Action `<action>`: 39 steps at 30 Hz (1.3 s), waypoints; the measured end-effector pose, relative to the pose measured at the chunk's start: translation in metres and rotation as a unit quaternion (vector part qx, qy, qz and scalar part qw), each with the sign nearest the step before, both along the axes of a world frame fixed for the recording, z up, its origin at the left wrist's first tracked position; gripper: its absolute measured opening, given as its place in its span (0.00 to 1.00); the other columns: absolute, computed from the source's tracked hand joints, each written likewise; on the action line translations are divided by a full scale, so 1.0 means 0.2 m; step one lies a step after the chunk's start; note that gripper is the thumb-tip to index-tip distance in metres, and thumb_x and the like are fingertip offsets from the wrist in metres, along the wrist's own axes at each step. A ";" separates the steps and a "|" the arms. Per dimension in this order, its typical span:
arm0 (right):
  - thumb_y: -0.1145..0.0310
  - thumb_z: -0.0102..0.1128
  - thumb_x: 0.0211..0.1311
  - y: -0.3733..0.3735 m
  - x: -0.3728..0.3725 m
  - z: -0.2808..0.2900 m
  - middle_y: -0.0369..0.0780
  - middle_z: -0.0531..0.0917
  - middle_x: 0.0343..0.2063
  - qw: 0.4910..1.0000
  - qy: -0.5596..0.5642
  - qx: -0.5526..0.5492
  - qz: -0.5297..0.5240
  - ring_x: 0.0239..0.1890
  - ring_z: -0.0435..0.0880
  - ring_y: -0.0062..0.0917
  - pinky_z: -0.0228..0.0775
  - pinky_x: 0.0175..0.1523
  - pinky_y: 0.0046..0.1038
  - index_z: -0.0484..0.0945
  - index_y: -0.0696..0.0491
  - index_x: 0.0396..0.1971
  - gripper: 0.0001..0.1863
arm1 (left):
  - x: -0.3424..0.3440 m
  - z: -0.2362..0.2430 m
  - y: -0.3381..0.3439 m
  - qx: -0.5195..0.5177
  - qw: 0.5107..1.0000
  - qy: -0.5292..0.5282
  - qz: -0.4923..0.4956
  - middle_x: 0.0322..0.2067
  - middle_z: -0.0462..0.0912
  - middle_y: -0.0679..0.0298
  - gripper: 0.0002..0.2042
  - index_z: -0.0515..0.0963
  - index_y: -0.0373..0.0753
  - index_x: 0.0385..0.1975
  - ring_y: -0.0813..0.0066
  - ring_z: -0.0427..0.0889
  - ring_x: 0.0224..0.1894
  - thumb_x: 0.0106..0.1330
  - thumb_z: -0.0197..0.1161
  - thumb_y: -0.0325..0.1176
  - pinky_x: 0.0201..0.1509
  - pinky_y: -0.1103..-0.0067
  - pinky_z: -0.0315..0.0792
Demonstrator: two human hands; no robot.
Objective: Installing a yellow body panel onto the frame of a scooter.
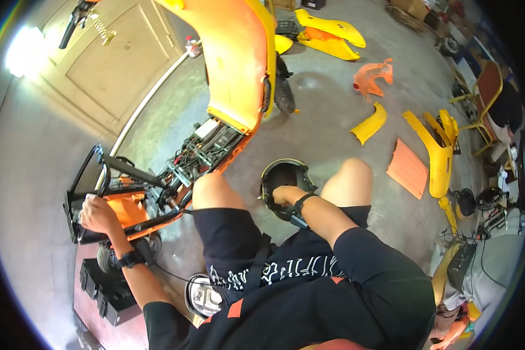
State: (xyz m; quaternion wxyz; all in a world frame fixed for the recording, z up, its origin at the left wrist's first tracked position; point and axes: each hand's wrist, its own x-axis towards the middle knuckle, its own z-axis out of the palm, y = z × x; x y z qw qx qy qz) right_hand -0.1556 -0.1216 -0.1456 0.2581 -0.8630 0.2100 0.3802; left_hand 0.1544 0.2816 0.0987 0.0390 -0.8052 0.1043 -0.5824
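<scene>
A partly stripped orange-and-yellow scooter [236, 52] stands in front of me and to my left, its wiring and frame bared. My left hand [98, 216] is closed at the black tubular rear frame [108, 169]; what its fingers hold is too small to make out. Between my knees sits a round black tub [268, 175] with a yellowish rim. My right hand [284, 195] reaches down into this tub, and its fingertips are hidden there. Below the left hand an orange panel [126, 210] shows inside the frame.
Yellow body panels [329, 35] and orange pieces [408, 169] lie on the floor ahead and to the right. A black case [108, 291] is at lower left, near a round silver-white part [204, 296]. A chair [487, 96] and piled items line the right side.
</scene>
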 end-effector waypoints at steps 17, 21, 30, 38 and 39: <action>0.70 0.63 0.51 -0.04 0.09 -0.14 0.54 0.83 0.40 0.996 -0.057 -0.061 0.026 0.47 0.82 0.48 0.73 0.51 0.40 0.86 0.55 0.37 0.12 | -0.07 0.10 -0.02 0.082 0.985 0.100 0.116 0.20 0.78 0.68 0.09 0.75 0.48 0.20 0.68 0.80 0.25 0.61 0.56 0.40 0.29 0.68 0.71; 0.72 0.58 0.48 -0.25 0.04 -0.45 0.54 0.84 0.34 0.999 0.008 -0.043 0.001 0.41 0.84 0.45 0.73 0.48 0.38 0.86 0.55 0.33 0.12 | -0.13 0.17 -0.04 -0.015 0.950 0.241 -0.196 0.35 0.83 0.58 0.14 0.81 0.41 0.39 0.57 0.80 0.42 0.69 0.53 0.44 0.49 0.66 0.69; 0.67 0.57 0.52 -0.23 -0.02 -0.38 0.52 0.85 0.34 0.997 -0.054 0.036 -0.041 0.40 0.85 0.41 0.74 0.48 0.36 0.83 0.60 0.38 0.16 | -0.86 -0.59 0.60 -0.025 0.817 0.565 -0.111 0.38 0.80 0.55 0.09 0.76 0.39 0.39 0.54 0.78 0.46 0.60 0.58 0.32 0.52 0.65 0.70; 0.67 0.57 0.59 -0.28 -0.04 -0.49 0.50 0.85 0.39 0.994 -0.069 0.069 -0.046 0.32 0.85 0.32 0.76 0.40 0.31 0.77 0.62 0.50 0.21 | -2.23 -1.76 1.41 -0.318 0.493 0.717 0.377 0.51 0.71 0.41 0.37 0.61 0.24 0.55 0.47 0.74 0.51 0.53 0.70 0.44 0.56 0.57 0.70; 0.67 0.57 0.60 -0.29 -0.03 -0.49 0.49 0.84 0.37 0.995 -0.048 0.076 -0.044 0.28 0.83 0.29 0.74 0.35 0.30 0.77 0.62 0.51 0.21 | -2.32 -1.80 1.47 -0.411 0.415 0.734 0.345 0.43 0.75 0.46 0.35 0.64 0.24 0.52 0.55 0.77 0.42 0.55 0.69 0.46 0.47 0.60 0.72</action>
